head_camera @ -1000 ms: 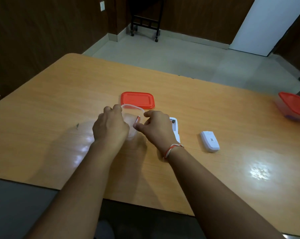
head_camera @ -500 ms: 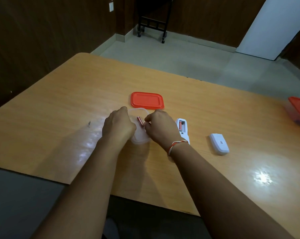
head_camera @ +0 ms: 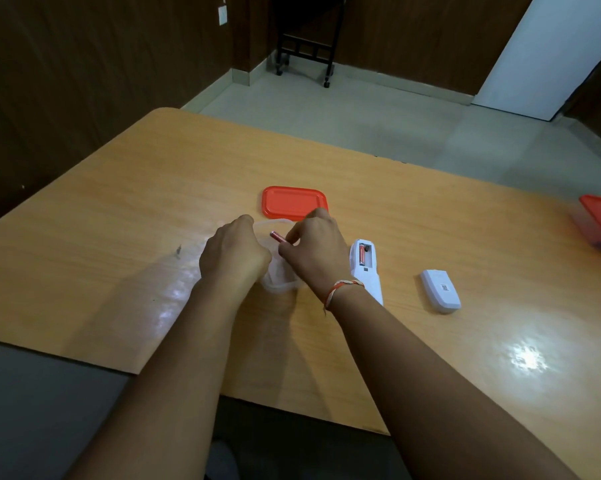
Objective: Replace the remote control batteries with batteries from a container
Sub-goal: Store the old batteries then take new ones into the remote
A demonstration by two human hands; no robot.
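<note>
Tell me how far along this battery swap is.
Done: the red rectangular lid and the white battery cover lie off on the table, and one red battery sits in the white remote control. In hand: the right hand holds a second red battery over the clear plastic container. Left: insert it, refit the cover.

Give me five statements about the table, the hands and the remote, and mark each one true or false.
1. The right hand pinches a battery. True.
2. The red lid sits on the clear container. False: it lies flat on the table behind it.
3. The remote has its battery bay open with one battery inside. True.
4. The battery cover is clipped onto the remote. False: it lies apart, to its right.
5. The left hand rests idle away from the container. False: it holds the container.
</note>
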